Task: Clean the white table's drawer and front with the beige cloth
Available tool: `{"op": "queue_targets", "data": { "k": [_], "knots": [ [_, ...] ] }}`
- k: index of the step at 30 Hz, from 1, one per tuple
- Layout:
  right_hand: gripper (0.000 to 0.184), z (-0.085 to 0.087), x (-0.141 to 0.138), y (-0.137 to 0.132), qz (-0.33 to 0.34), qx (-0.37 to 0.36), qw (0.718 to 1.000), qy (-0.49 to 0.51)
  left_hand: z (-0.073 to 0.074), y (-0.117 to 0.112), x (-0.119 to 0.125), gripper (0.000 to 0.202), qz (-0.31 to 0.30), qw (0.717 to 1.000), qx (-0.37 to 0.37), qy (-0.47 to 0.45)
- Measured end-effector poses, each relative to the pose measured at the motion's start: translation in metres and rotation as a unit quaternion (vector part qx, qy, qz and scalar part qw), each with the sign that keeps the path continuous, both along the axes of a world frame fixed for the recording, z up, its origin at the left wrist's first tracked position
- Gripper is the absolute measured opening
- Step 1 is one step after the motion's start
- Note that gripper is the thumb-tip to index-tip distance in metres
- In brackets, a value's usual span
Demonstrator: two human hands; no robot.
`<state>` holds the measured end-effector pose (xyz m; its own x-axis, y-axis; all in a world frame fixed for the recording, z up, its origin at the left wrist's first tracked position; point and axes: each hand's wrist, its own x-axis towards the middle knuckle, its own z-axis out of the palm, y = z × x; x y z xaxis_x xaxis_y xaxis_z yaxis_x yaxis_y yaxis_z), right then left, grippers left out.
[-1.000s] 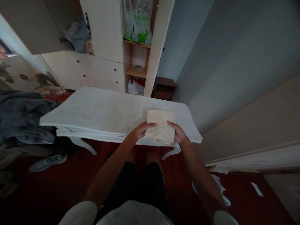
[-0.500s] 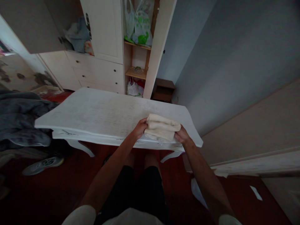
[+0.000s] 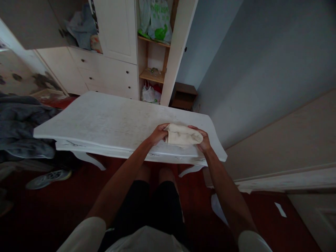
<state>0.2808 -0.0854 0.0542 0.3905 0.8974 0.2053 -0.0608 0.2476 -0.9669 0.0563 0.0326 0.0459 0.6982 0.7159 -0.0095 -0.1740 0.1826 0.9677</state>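
Note:
A cream-coloured folded cloth [image 3: 182, 135] forms a thick bundle at the right part of the white table [image 3: 112, 119]. My left hand [image 3: 159, 134] grips its left end, thumb in front and fingers behind. At the other end my right hand [image 3: 203, 139] is closed round the cloth, its fingers reaching over the far edge. Whether the bundle rests on the tabletop or is held just above it I cannot tell.
A white cabinet [image 3: 118, 42] stands behind the table, with plastic bags [image 3: 159, 24] on an open shelf. A grey blanket [image 3: 23, 122] lies at the left. The wall [image 3: 262, 70] runs close on the right. A shoe [image 3: 48, 179] is on the red floor.
The front part of the cloth has been folded up, so the bundle is narrower. My right hand has moved up along its end, fingers now over the far side. The view has shifted slightly.

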Motion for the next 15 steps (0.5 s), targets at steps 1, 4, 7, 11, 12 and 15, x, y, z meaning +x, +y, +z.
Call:
{"op": "queue_targets", "data": {
  "k": [1,4,7,11,12,15],
  "knots": [
    [0.028,-0.003,0.003,0.005,0.005,-0.003,1.000,0.002,0.001,0.002,0.001,0.044,-0.017,1.000,-0.001,0.006],
    [0.025,-0.011,0.015,0.018,0.049,-0.043,0.997,-0.037,0.003,0.009,0.002,0.029,-0.100,0.993,0.026,0.055],
    [0.027,-0.014,0.028,0.023,0.098,-0.088,0.984,-0.119,0.008,0.011,0.004,0.028,-0.085,0.979,0.137,0.121],
    [0.036,0.004,0.053,0.011,0.208,-0.149,0.942,-0.217,0.019,0.006,0.018,0.034,0.039,0.895,0.384,0.225],
    [0.040,0.012,0.060,0.006,0.224,-0.159,0.931,-0.242,0.021,0.004,0.023,0.034,0.038,0.869,0.432,0.239],
    [0.044,0.034,0.066,-0.004,0.216,-0.138,0.910,-0.326,0.021,-0.007,0.037,0.050,-0.064,0.806,0.542,0.229]
  ]
}}
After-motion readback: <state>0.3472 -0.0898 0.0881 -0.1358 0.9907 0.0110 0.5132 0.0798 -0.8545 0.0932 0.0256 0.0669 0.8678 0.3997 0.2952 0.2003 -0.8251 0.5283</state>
